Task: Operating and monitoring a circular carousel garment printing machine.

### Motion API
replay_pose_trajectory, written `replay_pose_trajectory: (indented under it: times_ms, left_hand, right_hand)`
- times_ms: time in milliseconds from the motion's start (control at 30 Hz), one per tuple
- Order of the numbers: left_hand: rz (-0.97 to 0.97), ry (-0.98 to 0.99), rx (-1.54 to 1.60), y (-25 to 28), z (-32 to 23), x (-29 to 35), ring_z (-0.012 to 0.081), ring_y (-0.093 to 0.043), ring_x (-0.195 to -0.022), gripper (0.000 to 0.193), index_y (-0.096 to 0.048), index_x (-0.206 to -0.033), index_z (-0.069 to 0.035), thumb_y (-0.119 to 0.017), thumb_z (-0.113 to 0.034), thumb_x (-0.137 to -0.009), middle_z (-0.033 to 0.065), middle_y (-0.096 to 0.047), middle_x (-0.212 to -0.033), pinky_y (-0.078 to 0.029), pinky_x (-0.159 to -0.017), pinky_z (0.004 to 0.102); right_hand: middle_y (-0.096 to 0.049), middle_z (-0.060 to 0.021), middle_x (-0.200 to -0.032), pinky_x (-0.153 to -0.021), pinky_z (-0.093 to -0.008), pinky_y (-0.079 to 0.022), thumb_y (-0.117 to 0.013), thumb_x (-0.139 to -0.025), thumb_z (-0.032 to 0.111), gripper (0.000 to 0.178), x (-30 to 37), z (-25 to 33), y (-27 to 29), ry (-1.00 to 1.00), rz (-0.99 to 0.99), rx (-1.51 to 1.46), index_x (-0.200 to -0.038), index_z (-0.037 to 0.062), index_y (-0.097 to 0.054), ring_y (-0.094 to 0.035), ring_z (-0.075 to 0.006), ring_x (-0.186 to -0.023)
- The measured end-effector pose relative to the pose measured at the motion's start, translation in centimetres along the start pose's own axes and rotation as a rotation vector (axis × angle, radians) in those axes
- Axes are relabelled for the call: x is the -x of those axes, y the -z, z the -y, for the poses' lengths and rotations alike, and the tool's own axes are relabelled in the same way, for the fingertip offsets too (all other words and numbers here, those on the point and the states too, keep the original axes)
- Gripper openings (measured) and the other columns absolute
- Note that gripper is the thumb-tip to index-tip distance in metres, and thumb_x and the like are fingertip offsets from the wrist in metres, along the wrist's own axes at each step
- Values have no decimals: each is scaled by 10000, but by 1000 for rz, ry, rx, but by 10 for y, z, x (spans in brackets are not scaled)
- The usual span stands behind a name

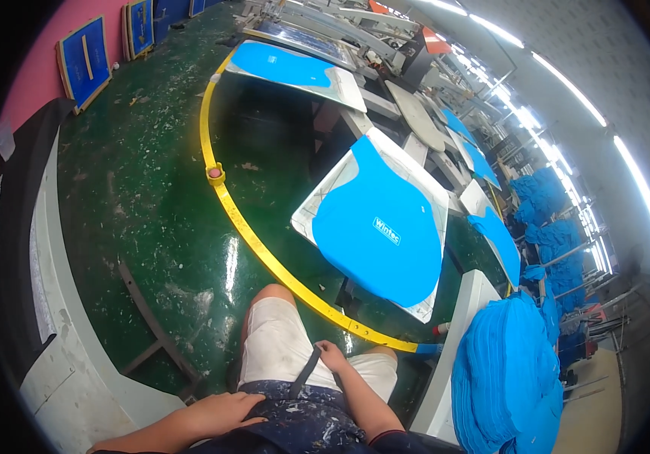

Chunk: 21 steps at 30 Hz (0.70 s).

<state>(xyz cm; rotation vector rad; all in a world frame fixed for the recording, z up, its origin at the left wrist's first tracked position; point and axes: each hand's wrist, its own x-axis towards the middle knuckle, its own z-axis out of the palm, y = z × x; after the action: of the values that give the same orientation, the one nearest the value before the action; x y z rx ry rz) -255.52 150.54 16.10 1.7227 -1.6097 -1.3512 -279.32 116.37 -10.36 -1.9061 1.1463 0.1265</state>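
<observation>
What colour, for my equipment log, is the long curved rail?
Mostly yellow; this long curved rail shows best in the head view.

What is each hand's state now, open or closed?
Left hand: open, lying against the dark clothing, nothing visibly held.
Right hand: closed on a dark strip.

The hands [331, 357] are bare, the shorts [276, 344] white and smudged, the navy top [306, 425] speckled with pale spots.

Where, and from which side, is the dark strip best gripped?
The dark strip is probably best pinched at its far end, from the right, where the right hand holds it: that narrow end stands out over white shorts, while its near end meets dark, spotted clothing.
</observation>
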Motion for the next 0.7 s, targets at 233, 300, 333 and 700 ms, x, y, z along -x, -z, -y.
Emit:
replay_pose_trajectory:
  times_ms: [233,300,333,700]
  left_hand:
    - [80,64,-24,14,-21,-1,412,-604,-1170,657,-468,-1438,-66,-460,-568,-1013,207,-591,-1336,-499,-984,468]
    - [98,86,-4,15,-19,1,417,-577,-1215,666,-462,-1446,-70,-453,-577,-1014,204,-573,-1377,-479,-1012,474]
    - [102,88,-6,16,-21,1,415,-580,-1211,666,-463,-1445,-68,-454,-576,-1014,206,-574,-1375,-479,-1012,472]
    - [26,-16,-11,6,-7,-5,431,-620,-1134,646,-465,-1425,-52,-453,-554,-1018,231,-608,-1292,-512,-958,480]
  right_hand:
    - [-722,-145,-1075,-910,-309,-494,-570,-1024,195,281,1,-7,7,-17,-5,-115,-1184,-23,-645,-660,-204,-1005]
    - [-722,-141,-1069,-899,-306,-496,-571,-1025,201,280,1,-5,9,-19,-3,-98,-1180,-20,-647,-658,-198,-991]
    - [-722,-136,-1063,-889,-304,-498,-573,-1026,207,280,1,-3,9,-22,-2,-95,-1176,-17,-648,-655,-191,-976]
    - [-694,-64,-939,-767,-295,-499,-569,-1025,227,269,0,-19,7,-17,-24,-121,-1148,3,-654,-601,-135,-810]
